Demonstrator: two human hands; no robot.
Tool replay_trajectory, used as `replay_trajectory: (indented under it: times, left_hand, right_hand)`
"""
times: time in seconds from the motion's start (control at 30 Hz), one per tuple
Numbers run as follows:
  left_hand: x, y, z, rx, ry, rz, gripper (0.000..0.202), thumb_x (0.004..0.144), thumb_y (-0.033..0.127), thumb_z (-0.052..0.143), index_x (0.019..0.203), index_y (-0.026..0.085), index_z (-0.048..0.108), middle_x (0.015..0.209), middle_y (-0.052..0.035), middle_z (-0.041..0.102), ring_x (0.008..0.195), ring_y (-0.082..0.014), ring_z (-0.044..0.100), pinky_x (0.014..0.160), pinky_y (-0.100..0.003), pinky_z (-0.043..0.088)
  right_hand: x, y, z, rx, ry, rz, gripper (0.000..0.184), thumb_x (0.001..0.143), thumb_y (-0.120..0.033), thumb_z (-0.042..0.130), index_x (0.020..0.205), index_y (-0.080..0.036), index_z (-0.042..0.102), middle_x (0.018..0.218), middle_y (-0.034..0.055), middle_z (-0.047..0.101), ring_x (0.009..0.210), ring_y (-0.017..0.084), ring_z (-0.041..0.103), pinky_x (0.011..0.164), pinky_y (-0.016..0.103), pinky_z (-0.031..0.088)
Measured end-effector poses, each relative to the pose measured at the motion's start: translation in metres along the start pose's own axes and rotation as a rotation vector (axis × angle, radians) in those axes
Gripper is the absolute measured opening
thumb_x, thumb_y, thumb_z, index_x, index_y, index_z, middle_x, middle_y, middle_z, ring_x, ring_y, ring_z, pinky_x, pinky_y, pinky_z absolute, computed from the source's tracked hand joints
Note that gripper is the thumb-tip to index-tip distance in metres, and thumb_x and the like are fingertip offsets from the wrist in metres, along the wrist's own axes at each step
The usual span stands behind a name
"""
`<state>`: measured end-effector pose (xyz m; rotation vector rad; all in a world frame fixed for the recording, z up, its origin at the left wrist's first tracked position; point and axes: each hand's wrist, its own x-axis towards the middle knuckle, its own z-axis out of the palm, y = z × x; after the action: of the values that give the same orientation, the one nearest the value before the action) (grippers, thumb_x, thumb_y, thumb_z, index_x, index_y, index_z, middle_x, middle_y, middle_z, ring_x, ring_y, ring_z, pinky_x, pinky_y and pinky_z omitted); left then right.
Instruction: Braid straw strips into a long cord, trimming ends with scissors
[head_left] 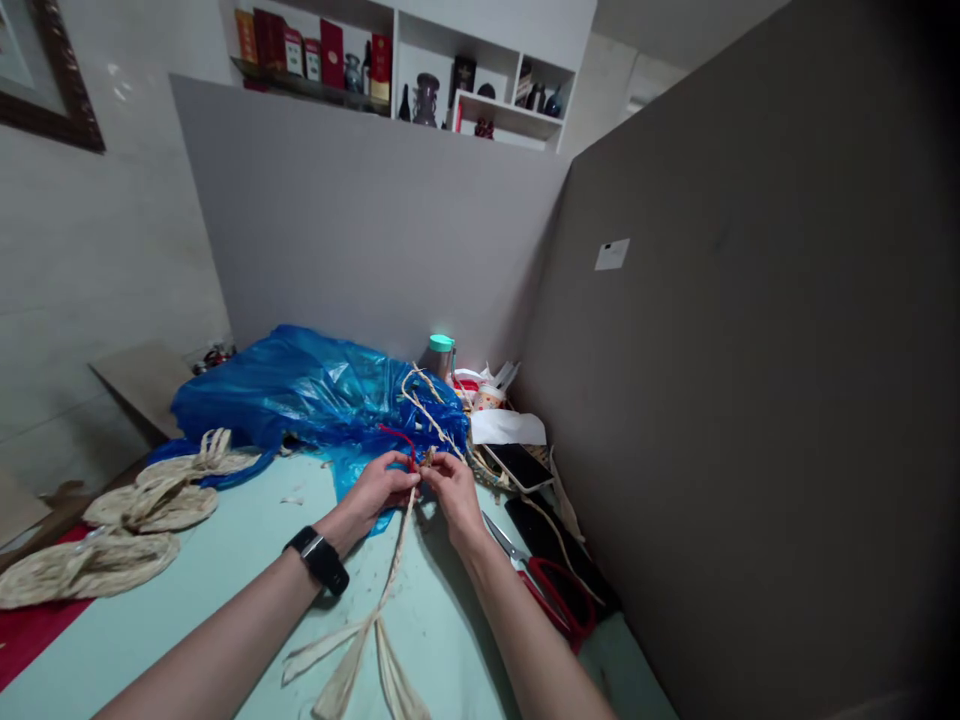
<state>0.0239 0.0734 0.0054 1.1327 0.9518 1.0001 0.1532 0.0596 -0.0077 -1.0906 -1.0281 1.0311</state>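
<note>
My left hand [384,486], with a black watch on its wrist, pinches a braided straw cord [397,555] near its far end. Fingertips of my right hand [454,492] close on the same end, right beside the left ones. From there the braid runs toward me and splits into three loose, flat straw strands [343,682] on the table. A thin red string [403,434] curls up at the fingers; how it meets the braid is hidden. Red-handled scissors [551,598] lie right of my right forearm, blades partly apart.
Several woven straw sandals [150,508] lie at the left. A blue plastic bag [300,385] spreads behind my hands. A bottle with a teal lid [441,352], white paper [510,428] and a dark-screened device [523,466] sit farther right. Grey partitions [375,220] enclose the table [247,530].
</note>
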Motion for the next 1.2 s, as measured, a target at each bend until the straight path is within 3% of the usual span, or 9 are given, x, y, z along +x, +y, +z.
replay_trajectory:
  times: [0.23,0.47,0.57,0.77,0.9,1.07,1.2]
  left_hand:
    - [0.007,-0.014,-0.002,-0.075,0.039,0.02,0.04,0.05,0.027,0.083,0.083,0.014,0.065,0.057,0.0012,0.066,0.052,-0.0136,0.061,0.056,-0.025,0.048]
    - [0.011,-0.015,-0.006,-0.099,0.048,0.03,0.036,0.045,0.026,0.085,0.074,0.013,0.069,0.067,-0.0034,0.072,0.059,-0.0144,0.064,0.063,-0.026,0.049]
    - [0.01,-0.014,-0.004,-0.103,0.05,0.048,0.032,0.044,0.025,0.085,0.068,0.014,0.067,0.064,-0.0016,0.07,0.057,-0.0142,0.063,0.061,-0.026,0.049]
    - [0.002,-0.012,0.0,-0.049,0.103,0.099,0.024,0.049,0.022,0.082,0.065,0.016,0.066,0.06,0.0012,0.068,0.059,-0.0132,0.061,0.062,-0.024,0.046]
    - [-0.002,-0.011,0.0,-0.011,0.112,0.099,0.022,0.051,0.023,0.08,0.069,0.015,0.069,0.063,-0.0012,0.069,0.06,-0.0144,0.06,0.061,-0.025,0.046]
    - [-0.002,-0.013,0.002,-0.024,0.112,0.08,0.031,0.055,0.035,0.081,0.073,0.014,0.068,0.065,-0.0009,0.067,0.059,-0.0134,0.059,0.059,-0.024,0.045]
    - [-0.003,-0.014,0.004,-0.045,0.143,0.075,0.028,0.057,0.033,0.08,0.069,0.016,0.063,0.061,0.0011,0.065,0.058,-0.0128,0.059,0.057,-0.022,0.045]
  right_hand:
    - [-0.004,0.007,0.003,-0.094,0.075,-0.065,0.007,0.062,-0.019,0.057,0.069,-0.019,0.057,0.064,-0.003,0.056,0.063,0.014,0.051,0.058,0.023,0.04]
    - [0.003,0.01,0.0,-0.151,0.106,0.012,0.004,0.066,-0.02,0.055,0.068,-0.018,0.058,0.064,-0.001,0.057,0.06,0.014,0.053,0.051,0.022,0.039]
    - [0.005,0.01,0.0,-0.178,0.109,0.024,0.005,0.068,-0.023,0.056,0.069,-0.018,0.057,0.062,-0.0008,0.058,0.057,0.015,0.055,0.05,0.023,0.039]
    - [-0.006,0.0,0.003,-0.299,0.171,-0.076,0.012,0.072,-0.026,0.062,0.071,-0.02,0.052,0.063,-0.0029,0.055,0.059,0.015,0.054,0.057,0.025,0.039]
    - [-0.014,-0.006,0.006,-0.365,0.136,-0.15,0.009,0.072,-0.023,0.063,0.072,-0.02,0.054,0.065,-0.003,0.056,0.064,0.016,0.053,0.063,0.027,0.037]
    - [-0.012,-0.003,0.004,-0.377,0.131,-0.137,0.007,0.074,-0.021,0.059,0.072,-0.021,0.052,0.065,-0.0026,0.055,0.064,0.016,0.053,0.064,0.027,0.037]
    - [-0.009,0.0,0.004,-0.342,0.121,-0.109,0.007,0.071,-0.02,0.059,0.07,-0.02,0.052,0.062,-0.0032,0.054,0.062,0.016,0.052,0.063,0.027,0.036]
